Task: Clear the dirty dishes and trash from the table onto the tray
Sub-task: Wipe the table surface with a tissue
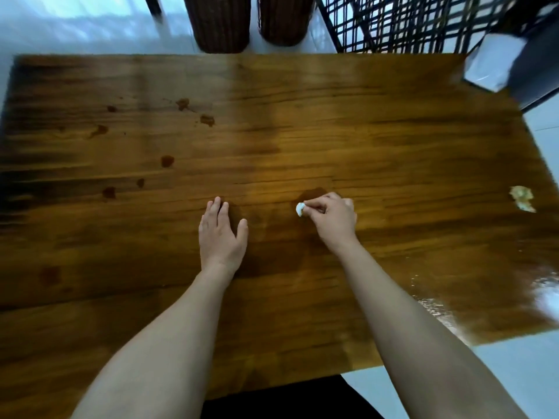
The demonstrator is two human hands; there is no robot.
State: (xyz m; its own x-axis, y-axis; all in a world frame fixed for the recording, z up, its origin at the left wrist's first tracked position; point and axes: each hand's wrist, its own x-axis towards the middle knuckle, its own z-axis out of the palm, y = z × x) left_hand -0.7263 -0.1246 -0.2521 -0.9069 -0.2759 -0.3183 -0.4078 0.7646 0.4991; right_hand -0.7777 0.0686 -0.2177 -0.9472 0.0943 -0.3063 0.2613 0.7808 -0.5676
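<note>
The right hand [331, 217] pinches a small white scrap [299, 209] between thumb and curled fingers, low over the middle of a wooden table [332, 122]; motion blur hides whether the scrap touches the wood. A dark, damp-looking patch [313, 193] lies on the boards just beyond the knuckles. To its left and apart from it, the left hand [222, 234] is spread palm down with fingers straight and holds nothing, flat on the tabletop or just above it. Both bare forearms reach in from the near edge. Farther out, a scatter of dark brown spots [167, 160] marks the left half of the table, well apart from either hand. Near the right edge, well away from the right hand, sits a crumpled yellowish wad [521, 198]. At the far right corner a white box [496, 65] overlaps the table's edge; whether it rests on the table cannot be told. Beyond the far edge stand two brown woven cylinders [219, 22] and a black lattice frame [408, 22]. A bright glare [544, 294] falls on the near right of the tabletop.
</note>
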